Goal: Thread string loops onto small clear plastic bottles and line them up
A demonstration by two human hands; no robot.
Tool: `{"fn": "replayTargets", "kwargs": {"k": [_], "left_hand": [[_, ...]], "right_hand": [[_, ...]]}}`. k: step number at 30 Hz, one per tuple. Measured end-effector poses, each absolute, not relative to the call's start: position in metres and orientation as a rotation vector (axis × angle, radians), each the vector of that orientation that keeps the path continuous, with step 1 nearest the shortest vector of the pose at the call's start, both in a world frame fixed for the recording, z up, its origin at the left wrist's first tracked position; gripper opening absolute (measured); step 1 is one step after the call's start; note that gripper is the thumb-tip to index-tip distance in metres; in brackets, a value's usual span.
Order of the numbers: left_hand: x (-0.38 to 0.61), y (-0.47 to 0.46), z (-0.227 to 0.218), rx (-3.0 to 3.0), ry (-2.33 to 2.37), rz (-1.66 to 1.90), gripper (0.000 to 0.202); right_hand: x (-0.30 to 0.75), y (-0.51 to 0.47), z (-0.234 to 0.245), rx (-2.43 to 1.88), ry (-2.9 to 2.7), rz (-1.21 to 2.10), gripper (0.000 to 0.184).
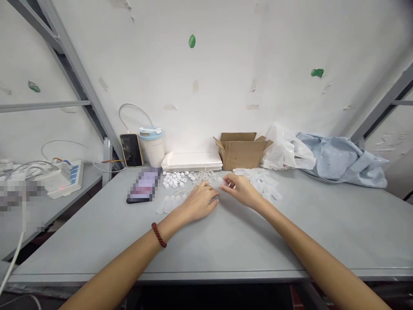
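Both my hands rest near the middle of the grey table [226,241]. My left hand [198,201] lies knuckles-up with its fingers curled, beside several small white caps [176,178] and a tangle of white strings [204,175]; what its fingers hold, if anything, is hidden. My right hand [240,189] pinches a small clear plastic vial [223,181] between thumb and fingers. More clear vials lie in a heap [263,181] just right of that hand, and a few others [169,204] lie left of my left hand. A red bead bracelet [158,234] circles my left wrist.
A blurred phone [144,185] lies flat at the left. Against the wall stand another phone [131,150], a white lidded cup [151,145], a stack of white sheets [192,161], an open cardboard box [241,150], a white plastic bag [285,148] and a blue cloth [342,159]. A power strip [64,176] sits far left.
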State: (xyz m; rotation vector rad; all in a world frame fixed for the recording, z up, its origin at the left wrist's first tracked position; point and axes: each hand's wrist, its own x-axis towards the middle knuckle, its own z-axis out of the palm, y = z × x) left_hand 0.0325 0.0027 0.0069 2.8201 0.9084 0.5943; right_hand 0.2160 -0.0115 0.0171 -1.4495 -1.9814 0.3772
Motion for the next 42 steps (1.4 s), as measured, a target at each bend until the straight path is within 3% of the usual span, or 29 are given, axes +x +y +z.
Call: {"fn": "replayTargets", "kwargs": {"k": [10,27,42], "left_hand": [[0.027,0.008,0.016,2.560,1.009,0.981,0.022],[0.024,0.002,0.025,2.346,0.892,1.138,0.021],[0.019,0.004,0.031,2.380,0.835,1.182,0.015]], "right_hand": [[0.212,-0.017,0.021,-1.421,-2.030,0.571,0.019],[0.206,-0.020,0.018,-1.294,-2.006,0.715,0.022],[0.203,-0.021,0.017,-1.312,-2.035,0.494,0.018]]}}
